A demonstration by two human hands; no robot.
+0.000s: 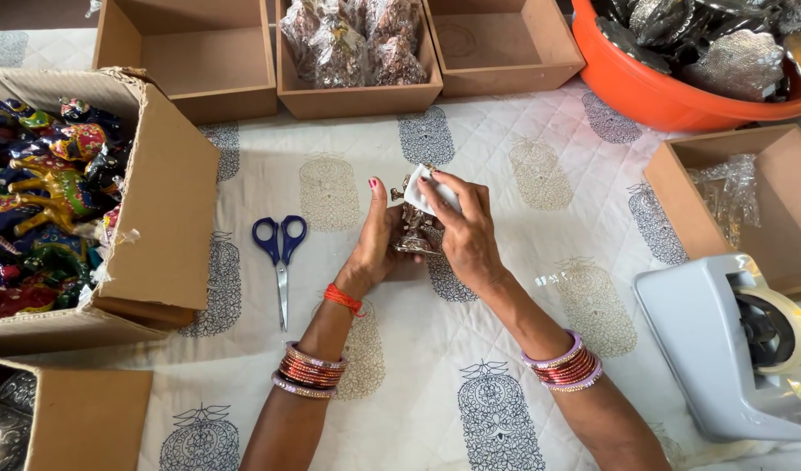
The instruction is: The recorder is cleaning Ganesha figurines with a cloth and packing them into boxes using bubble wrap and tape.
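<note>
Silver figurine (412, 228) sits between left hand (376, 242) and right hand (464, 228), held by both.

Two hands work over the patterned quilted cloth (505, 366), the left hand (376, 240) and the right hand (466, 228), sharing one small silver metal figurine (413, 228) and one small white paper slip (435, 194). One pair of blue-handled scissors (280, 262) lies on the cloth. Four shallow brown wooden trays (191, 61) stand around it, plus two brown cardboard boxes (160, 209). There is one orange plastic tub (662, 92) and one grey desktop tape dispenser (714, 349).
</note>
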